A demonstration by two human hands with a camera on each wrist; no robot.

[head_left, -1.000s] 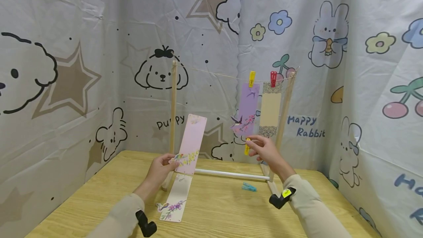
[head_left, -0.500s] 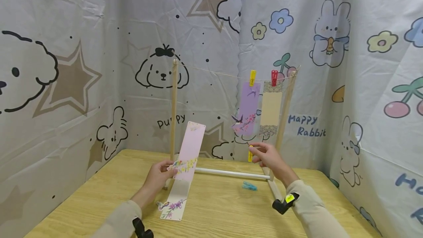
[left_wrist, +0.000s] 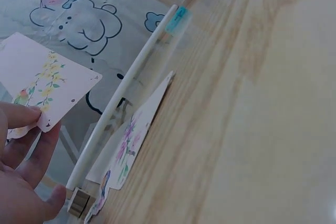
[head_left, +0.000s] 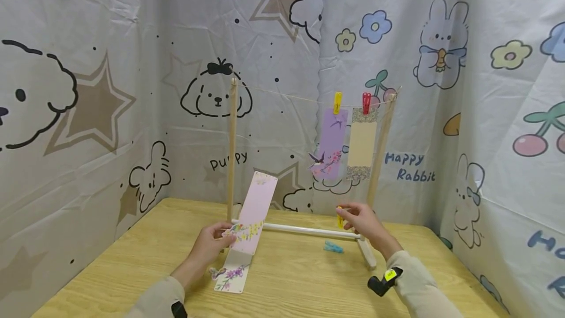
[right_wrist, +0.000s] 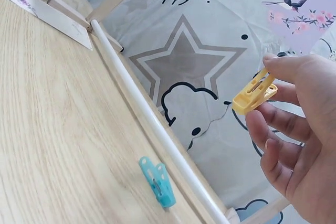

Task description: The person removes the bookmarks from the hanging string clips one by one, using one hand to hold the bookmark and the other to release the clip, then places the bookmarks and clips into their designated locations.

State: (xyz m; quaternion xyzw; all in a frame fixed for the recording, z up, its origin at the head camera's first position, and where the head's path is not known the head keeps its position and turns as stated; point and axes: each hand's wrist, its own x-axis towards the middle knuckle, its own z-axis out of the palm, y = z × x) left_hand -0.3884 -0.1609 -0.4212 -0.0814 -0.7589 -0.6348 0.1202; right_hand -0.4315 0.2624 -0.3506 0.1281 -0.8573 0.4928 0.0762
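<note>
The left hand (head_left: 207, 248) pinches a pink card (head_left: 258, 200) with yellow flowers by its left edge, tilted above the table. Partly behind it, a cream card (head_left: 234, 278) with purple flowers lies on the table. Thumb and fingers of the right hand (head_left: 367, 225) pinch a yellow clip (right_wrist: 254, 93), low in front of the rack's right side. From the rack's string hang a purple card (head_left: 332, 144) under another yellow clip (head_left: 337, 103) and a beige lace-edged card (head_left: 362, 144) under a red clip (head_left: 366, 103).
A blue clip (head_left: 333, 247) lies on the wooden table (head_left: 291, 278), before the rack's white bar (head_left: 309, 231). Wooden posts stand at the left (head_left: 232, 151) and right (head_left: 380, 153). Printed curtains (head_left: 198, 38) surround the table.
Both hands have moved down, the left with the pink card and the right with the yellow clip, which has also shifted slightly right. The pink card now overlaps the cream card.
</note>
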